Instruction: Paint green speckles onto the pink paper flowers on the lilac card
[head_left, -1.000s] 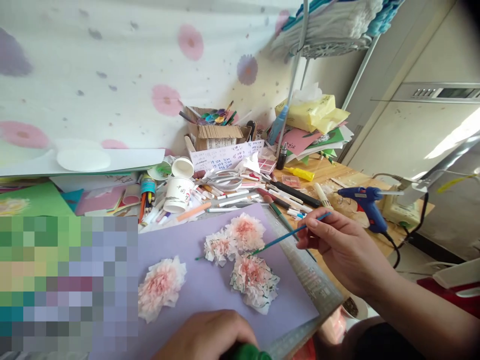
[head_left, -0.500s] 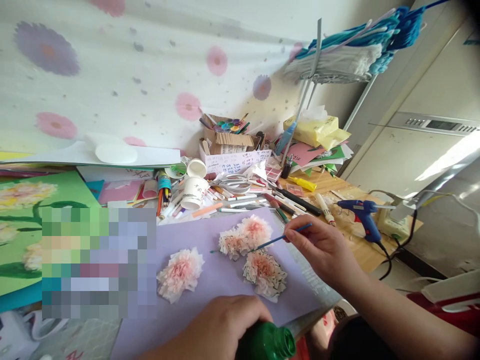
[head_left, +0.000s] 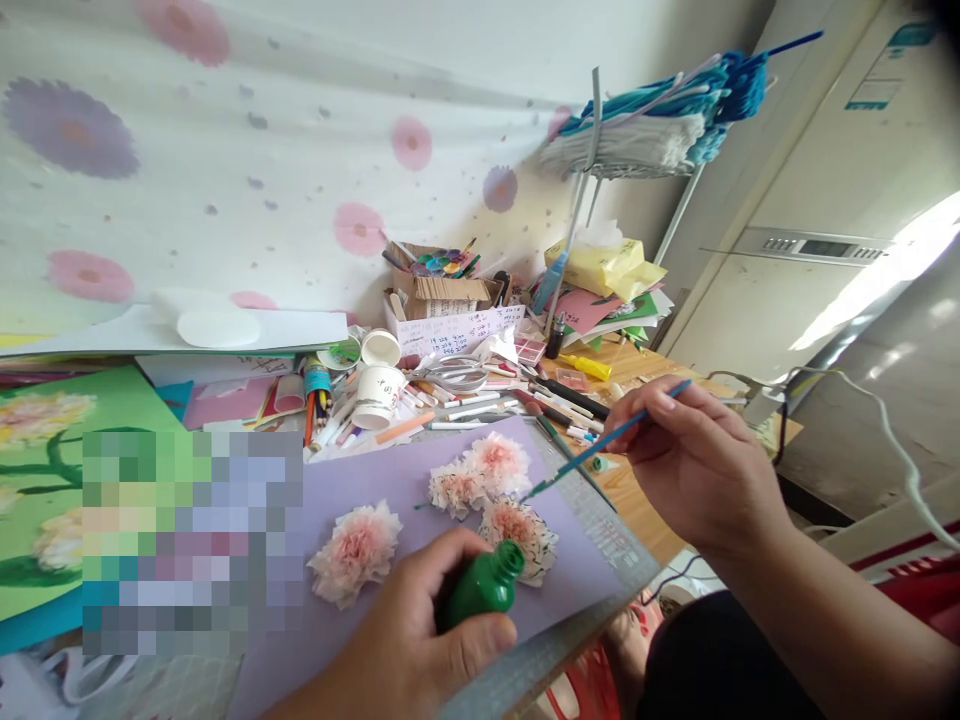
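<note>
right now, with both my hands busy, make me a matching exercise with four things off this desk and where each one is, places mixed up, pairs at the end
Things:
1. bottle
2. brush
3. purple sheet
4. cardboard box

Places:
A. behind the pens
B. in the right hand
C. under the pink flowers
D. in the left hand

Pairs: 1-D, 2-B, 3-C, 4-A

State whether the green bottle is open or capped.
Open: the green bottle in the left hand shows a hollow, uncovered mouth at its neck.
</note>
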